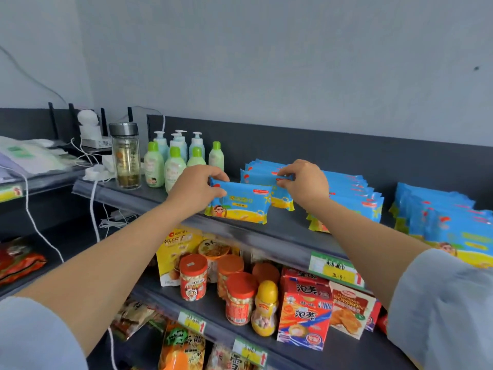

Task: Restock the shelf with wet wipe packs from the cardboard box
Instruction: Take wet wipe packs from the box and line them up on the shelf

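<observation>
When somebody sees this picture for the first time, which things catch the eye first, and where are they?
On the top shelf, the left hand grips a blue and yellow wet wipe pack and the right hand pinches a second pack behind it. Rows of the same packs line the shelf to the right; green bottles stand to the left.

I see a plain pale grey wall ahead, evenly lit, with a small dark mark at the right. Dark grey shelving runs below it, and a white cable crosses the wall's left.
</observation>
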`<state>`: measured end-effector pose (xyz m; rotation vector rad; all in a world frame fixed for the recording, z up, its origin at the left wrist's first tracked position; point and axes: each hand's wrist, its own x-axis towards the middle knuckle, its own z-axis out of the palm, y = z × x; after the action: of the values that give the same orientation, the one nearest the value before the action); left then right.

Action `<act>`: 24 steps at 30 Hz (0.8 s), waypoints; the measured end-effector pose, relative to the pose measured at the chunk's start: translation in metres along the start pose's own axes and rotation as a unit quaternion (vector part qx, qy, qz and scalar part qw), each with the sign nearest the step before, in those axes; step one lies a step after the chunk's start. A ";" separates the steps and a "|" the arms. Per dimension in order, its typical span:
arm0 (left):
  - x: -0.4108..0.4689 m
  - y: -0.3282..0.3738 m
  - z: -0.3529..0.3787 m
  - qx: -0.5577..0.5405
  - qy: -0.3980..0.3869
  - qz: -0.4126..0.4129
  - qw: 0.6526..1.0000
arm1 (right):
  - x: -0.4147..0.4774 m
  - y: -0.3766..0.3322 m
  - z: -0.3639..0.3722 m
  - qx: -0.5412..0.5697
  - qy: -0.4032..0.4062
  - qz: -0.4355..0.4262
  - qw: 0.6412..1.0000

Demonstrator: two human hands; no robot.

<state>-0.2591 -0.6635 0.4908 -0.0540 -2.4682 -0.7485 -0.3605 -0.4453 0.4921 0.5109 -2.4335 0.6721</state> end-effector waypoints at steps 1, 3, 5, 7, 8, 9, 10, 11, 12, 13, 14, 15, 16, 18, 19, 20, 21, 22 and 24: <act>0.006 -0.003 0.002 -0.005 -0.003 -0.002 1.000 | 0.006 0.002 0.006 0.007 -0.008 0.002 1.000; 0.018 -0.009 0.007 -0.012 -0.012 -0.005 1.000 | 0.017 0.004 0.017 0.017 -0.019 0.006 1.000; 0.031 -0.017 0.012 -0.016 -0.023 -0.003 1.000 | 0.026 0.007 0.028 0.016 -0.027 0.013 0.999; 0.044 -0.024 0.016 -0.019 -0.035 0.002 0.999 | 0.036 0.010 0.039 0.013 -0.033 0.025 0.999; 0.050 -0.027 0.017 -0.021 -0.041 0.004 0.999 | 0.041 0.012 0.044 0.011 -0.034 0.033 0.999; 0.057 -0.030 0.019 -0.024 -0.048 0.005 0.999 | 0.046 0.014 0.048 0.009 -0.033 0.043 0.998; 0.062 -0.033 0.021 -0.025 -0.054 0.006 0.998 | 0.050 0.015 0.052 0.008 -0.033 0.054 0.998; 0.069 -0.036 0.023 -0.026 -0.061 0.007 0.998 | 0.054 0.017 0.056 0.005 -0.036 0.066 0.997; 0.074 -0.039 0.025 -0.027 -0.066 0.007 0.997 | 0.059 0.018 0.060 0.001 -0.041 0.077 0.996; 0.080 -0.042 0.028 -0.028 -0.070 0.007 0.997 | 0.064 0.020 0.064 -0.006 -0.051 0.086 0.995; 0.085 -0.045 0.030 -0.029 -0.073 0.008 0.997 | 0.068 0.021 0.068 -0.014 -0.059 0.093 0.994; 0.089 -0.048 0.032 -0.030 -0.075 0.008 0.997 | 0.072 0.022 0.071 -0.022 -0.065 0.097 0.993; 0.094 -0.050 0.034 -0.030 -0.079 0.009 0.996 | 0.076 0.023 0.074 -0.027 -0.067 0.100 0.992; 0.101 -0.053 0.038 -0.026 -0.087 0.015 0.996 | 0.081 0.024 0.078 -0.041 -0.066 0.100 0.992; 0.104 -0.055 0.040 -0.024 -0.089 0.019 0.996 | 0.083 0.025 0.079 -0.049 -0.063 0.101 0.992; 0.107 -0.056 0.043 -0.021 -0.090 0.023 0.995 | 0.084 0.025 0.079 -0.056 -0.058 0.101 0.992; 0.110 -0.058 0.046 -0.020 -0.089 0.026 0.995 | 0.085 0.027 0.079 -0.062 -0.053 0.100 0.992; 0.112 -0.058 0.049 -0.019 -0.086 0.028 0.996 | 0.085 0.028 0.077 -0.068 -0.048 0.097 0.992; 0.117 -0.060 0.057 -0.009 -0.079 0.035 0.996 | 0.085 0.030 0.075 -0.081 -0.045 0.088 0.992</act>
<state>-0.3979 -0.6975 0.4823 -0.2134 -2.5931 -0.7636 -0.4710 -0.4811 0.4788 0.2682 -2.6126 0.5260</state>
